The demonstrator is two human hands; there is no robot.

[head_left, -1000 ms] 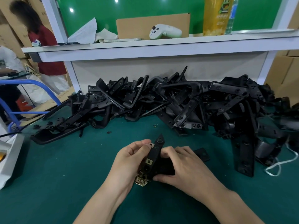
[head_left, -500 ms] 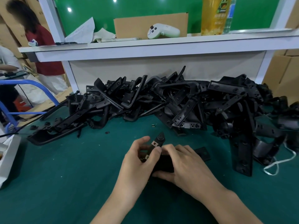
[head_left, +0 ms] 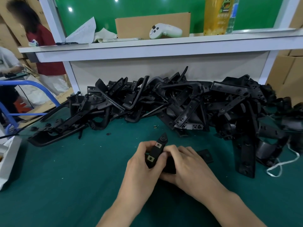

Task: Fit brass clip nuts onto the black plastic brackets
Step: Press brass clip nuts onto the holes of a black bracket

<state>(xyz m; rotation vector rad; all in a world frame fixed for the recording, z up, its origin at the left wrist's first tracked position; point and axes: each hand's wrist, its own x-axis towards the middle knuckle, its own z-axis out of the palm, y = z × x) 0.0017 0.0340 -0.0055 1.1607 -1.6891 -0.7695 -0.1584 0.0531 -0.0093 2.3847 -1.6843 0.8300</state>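
The left hand (head_left: 142, 163) has slid down the bracket (head_left: 155, 152), baring a lower brass nut (head_left: 150, 158) beneath the upper brass nut (head_left: 158, 145); both hands curl round the bracket, the right hand (head_left: 188, 166) at its lower end, over the green bench (head_left: 82, 177), near the pile of brackets (head_left: 188, 104).

White shelf (head_left: 164, 46) spans the view. Above shelf: green panel (head_left: 139, 7) showing lamp reflections (head_left: 70, 9). On shelf: cardboard sheet (head_left: 139, 22), white controller (head_left: 164, 32), yellow carton (head_left: 216, 17), loose paper (head_left: 83, 32). Below shelf: off-white backboard (head_left: 131, 69), green table mat (head_left: 65, 169). Left of shelf: blue tubular frame (head_left: 41, 89). Right of shelf: cardboard boxes (head_left: 288, 76).
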